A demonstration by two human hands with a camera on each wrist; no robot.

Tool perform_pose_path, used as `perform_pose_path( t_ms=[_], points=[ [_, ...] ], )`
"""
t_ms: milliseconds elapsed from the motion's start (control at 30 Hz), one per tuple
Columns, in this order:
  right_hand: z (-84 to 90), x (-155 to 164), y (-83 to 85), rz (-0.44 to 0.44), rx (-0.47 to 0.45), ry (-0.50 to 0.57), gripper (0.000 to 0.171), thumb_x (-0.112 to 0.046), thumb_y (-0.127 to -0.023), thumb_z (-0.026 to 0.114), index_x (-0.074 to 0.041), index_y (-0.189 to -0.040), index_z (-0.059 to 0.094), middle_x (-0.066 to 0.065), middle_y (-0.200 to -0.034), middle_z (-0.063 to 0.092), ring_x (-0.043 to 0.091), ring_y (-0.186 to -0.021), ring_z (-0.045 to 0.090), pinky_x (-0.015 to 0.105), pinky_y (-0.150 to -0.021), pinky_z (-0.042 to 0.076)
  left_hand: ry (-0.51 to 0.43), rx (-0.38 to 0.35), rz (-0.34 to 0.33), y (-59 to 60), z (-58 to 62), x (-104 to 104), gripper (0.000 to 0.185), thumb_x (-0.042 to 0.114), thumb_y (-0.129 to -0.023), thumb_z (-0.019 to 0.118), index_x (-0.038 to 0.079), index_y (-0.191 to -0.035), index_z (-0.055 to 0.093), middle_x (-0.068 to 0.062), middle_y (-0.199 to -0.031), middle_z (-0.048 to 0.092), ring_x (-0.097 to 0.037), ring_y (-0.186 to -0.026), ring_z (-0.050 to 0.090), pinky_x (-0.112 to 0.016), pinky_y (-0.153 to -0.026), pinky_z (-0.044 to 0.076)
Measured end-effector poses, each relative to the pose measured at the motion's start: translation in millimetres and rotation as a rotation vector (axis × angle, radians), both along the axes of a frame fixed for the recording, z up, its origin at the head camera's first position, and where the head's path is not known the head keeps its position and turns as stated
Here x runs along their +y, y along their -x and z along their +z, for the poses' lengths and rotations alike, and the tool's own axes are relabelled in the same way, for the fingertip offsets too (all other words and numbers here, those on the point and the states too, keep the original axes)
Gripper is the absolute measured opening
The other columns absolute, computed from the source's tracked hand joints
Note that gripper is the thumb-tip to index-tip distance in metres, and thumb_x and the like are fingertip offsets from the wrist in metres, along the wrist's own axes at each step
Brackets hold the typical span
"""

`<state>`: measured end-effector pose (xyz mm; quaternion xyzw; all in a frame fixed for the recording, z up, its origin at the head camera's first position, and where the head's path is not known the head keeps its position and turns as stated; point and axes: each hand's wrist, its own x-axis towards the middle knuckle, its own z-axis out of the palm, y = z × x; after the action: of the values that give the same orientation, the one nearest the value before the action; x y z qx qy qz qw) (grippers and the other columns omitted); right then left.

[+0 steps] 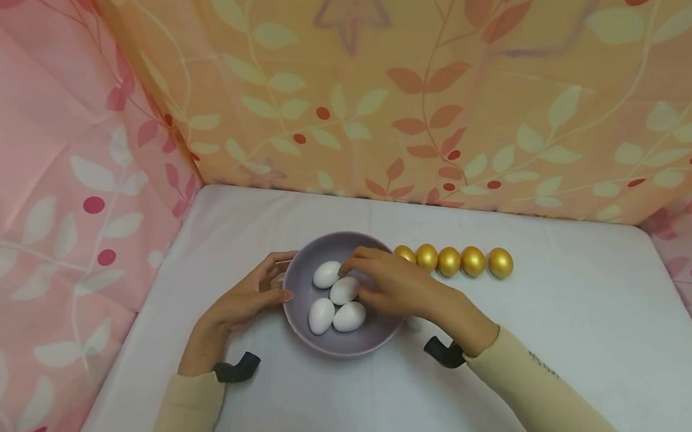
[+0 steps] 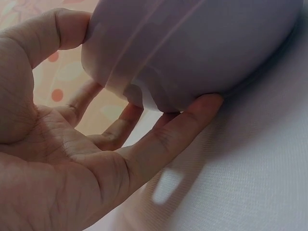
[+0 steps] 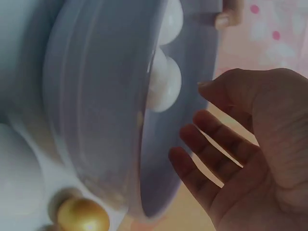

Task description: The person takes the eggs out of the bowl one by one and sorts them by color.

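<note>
A lilac bowl (image 1: 352,345) stands on the white-covered table, with several white eggs (image 1: 321,316) lying together inside it. At its left side, my left hand (image 1: 246,296) holds the bowl, thumb at the rim and the other fingers spread against the outer wall, as the left wrist view shows. Over the bowl's right part hovers my right hand (image 1: 395,286), its fingers loosely bent. From the right wrist, the fingertips (image 3: 180,156) appear apart from the thumb, with nothing between them, beside the white eggs (image 3: 166,84).
Several golden eggs (image 1: 473,261) form a row to the right of the bowl. A pale rounded thing (image 1: 413,322), partly hidden by the right wrist, lies beside the bowl. Floral cloth (image 1: 350,149) hangs behind the table, with pink cloth (image 1: 80,224) at the left.
</note>
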<state>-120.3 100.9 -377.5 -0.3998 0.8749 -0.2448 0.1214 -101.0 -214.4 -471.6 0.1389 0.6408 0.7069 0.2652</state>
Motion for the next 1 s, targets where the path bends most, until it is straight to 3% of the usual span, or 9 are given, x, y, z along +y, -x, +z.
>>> perform_pose_path(
  t_ms=[200,400,700,1000],
  points=[
    [-1.8,-16.3,8.4,0.087,-0.022,-0.093,0.032,-0.007,-0.095,0.069,-0.013,-0.125,0.074,0.003,-0.122,0.069,0.018,-0.108,0.064,0.037,-0.097,0.055,0.011,-0.015,-0.001,0.5,0.1,0.9,0.075,-0.001,-0.097,0.066,0.015,-0.162,0.03,-0.023,-0.166,0.03,-0.035,-0.144,0.048,-0.032,-0.1,0.055],
    [7.3,-28.3,17.0,0.152,-0.015,-0.209,0.032,-0.003,-0.092,0.072,-0.012,-0.122,0.076,0.005,-0.121,0.072,0.022,-0.114,0.068,0.04,-0.099,0.055,0.018,-0.015,0.002,1.4,-1.7,-0.9,0.075,-0.002,-0.097,0.066,0.016,-0.161,0.031,-0.021,-0.165,0.031,-0.033,-0.145,0.047,-0.031,-0.1,0.055],
    [4.9,-36.2,22.2,0.18,-0.074,-0.368,0.036,-0.003,-0.09,0.075,-0.015,-0.124,0.073,0.007,-0.122,0.069,0.023,-0.105,0.065,0.039,-0.096,0.054,-0.002,-0.035,0.009,-0.8,-2.9,4.8,0.073,0.0,-0.097,0.065,0.016,-0.16,0.032,-0.021,-0.166,0.03,-0.031,-0.139,0.051,-0.034,-0.098,0.056],
    [-2.5,-47.5,20.6,0.217,0.002,-0.432,0.034,-0.005,-0.091,0.075,-0.013,-0.123,0.068,0.008,-0.114,0.068,0.025,-0.096,0.066,0.038,-0.086,0.054,0.01,-0.026,0.023,-0.3,-0.7,4.0,0.076,0.0,-0.095,0.065,0.016,-0.16,0.031,-0.021,-0.166,0.031,-0.027,-0.136,0.054,-0.035,-0.097,0.057]
  ],
)
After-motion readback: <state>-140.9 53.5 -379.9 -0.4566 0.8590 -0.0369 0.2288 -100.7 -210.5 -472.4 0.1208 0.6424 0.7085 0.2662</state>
